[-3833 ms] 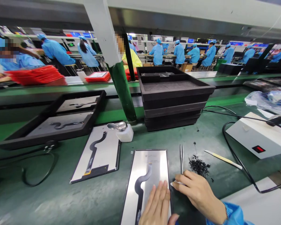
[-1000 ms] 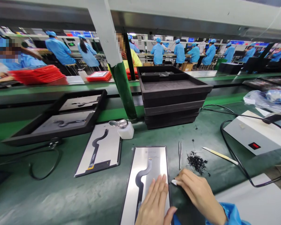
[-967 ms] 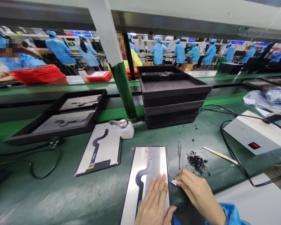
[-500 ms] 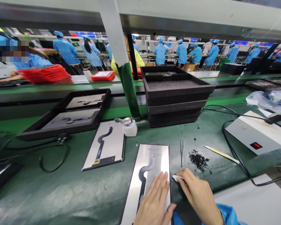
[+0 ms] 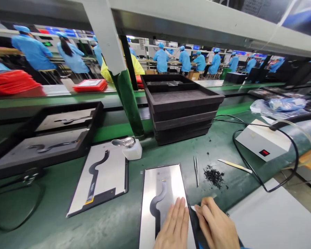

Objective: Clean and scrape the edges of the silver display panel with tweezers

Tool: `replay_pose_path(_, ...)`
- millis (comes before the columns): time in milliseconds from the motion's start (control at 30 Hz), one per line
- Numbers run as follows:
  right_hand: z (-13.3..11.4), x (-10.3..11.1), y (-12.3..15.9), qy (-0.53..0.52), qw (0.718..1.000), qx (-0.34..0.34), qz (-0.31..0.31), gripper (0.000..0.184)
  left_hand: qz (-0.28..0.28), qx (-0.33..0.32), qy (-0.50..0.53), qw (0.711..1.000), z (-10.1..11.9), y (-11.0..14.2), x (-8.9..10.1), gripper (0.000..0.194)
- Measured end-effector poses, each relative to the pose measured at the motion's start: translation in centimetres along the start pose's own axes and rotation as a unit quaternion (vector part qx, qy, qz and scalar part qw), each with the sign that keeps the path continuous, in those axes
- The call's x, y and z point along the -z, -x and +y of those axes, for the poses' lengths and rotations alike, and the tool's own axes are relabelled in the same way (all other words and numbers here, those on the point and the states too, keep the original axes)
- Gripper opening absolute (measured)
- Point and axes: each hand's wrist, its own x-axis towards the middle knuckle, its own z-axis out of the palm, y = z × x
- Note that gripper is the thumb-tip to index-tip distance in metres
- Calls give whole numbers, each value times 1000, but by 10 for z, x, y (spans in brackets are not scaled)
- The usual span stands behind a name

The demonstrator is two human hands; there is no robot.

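Panel under a flat left hand on a green counter

Beyond the counter point(image 5: 109, 224), from the left, stand a red stack point(image 5: 14, 84), a pale bottle point(image 5: 66, 83) and one flat red tray point(image 5: 90, 87) on a far line. Behind them, at least eight people in blue point(image 5: 32, 48) work along benches; one person in yellow point(image 5: 137, 65) is partly hidden by a single pillar point(image 5: 129, 103), white above and green below. A pale beam point(image 5: 197, 20) crosses overhead.

Nearer, at left, one black tray point(image 5: 93, 136) holds two panels point(image 5: 59, 136). Just beside it one loose panel point(image 5: 109, 176) lies on the counter, with one white dispenser bottle point(image 5: 133, 150) at its upper right corner. One stack of black trays point(image 5: 184, 116) stands right of the pillar; its exact number is hard to tell.

In the middle lies one more panel, the worked panel point(image 5: 169, 190). The left hand point(image 5: 173, 226) rests flat on it, fingers together. At its right edge the right hand point(image 5: 217, 224) pinches one small white piece point(image 5: 193, 208).

Further right come one pair of tweezers point(image 5: 196, 171), one heap of black scraps point(image 5: 214, 176), one yellow-handled blade point(image 5: 234, 166), one white box point(image 5: 251, 141) with a red display, one white board point(image 5: 272, 218) and clear plastic point(image 5: 282, 105).
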Motion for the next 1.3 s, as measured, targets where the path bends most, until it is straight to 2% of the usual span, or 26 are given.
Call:
replay_pose_path(233,-11,-3,-3,30,999,3,15,22,55,14,17,998,6,7,-13,38)
replay_pose_path(567,-16,1,-12,118,992,36,21,28,74,89,70,991,25,5,-19,37)
replay_pose_path(733,-23,1,-15,142,988,22,51,31,52,94,85,991,26,7,-19,34)
replay_pose_path(867,-23,0,-12,128,991,16,42,28,35,87,79,992,26,9,-18,37)
replay_pose_path(1033,-24,-1,-14,123,990,4,61,30,39,89,76,992,25,8,-16,35)
replay_pose_path(1200,-24,0,-13,104,994,3,38,27,56,92,82,991,24,6,-17,37)
replay_pose_path(1300,-23,0,-13,108,993,3,44,27,62,93,88,990,24,6,-17,39)
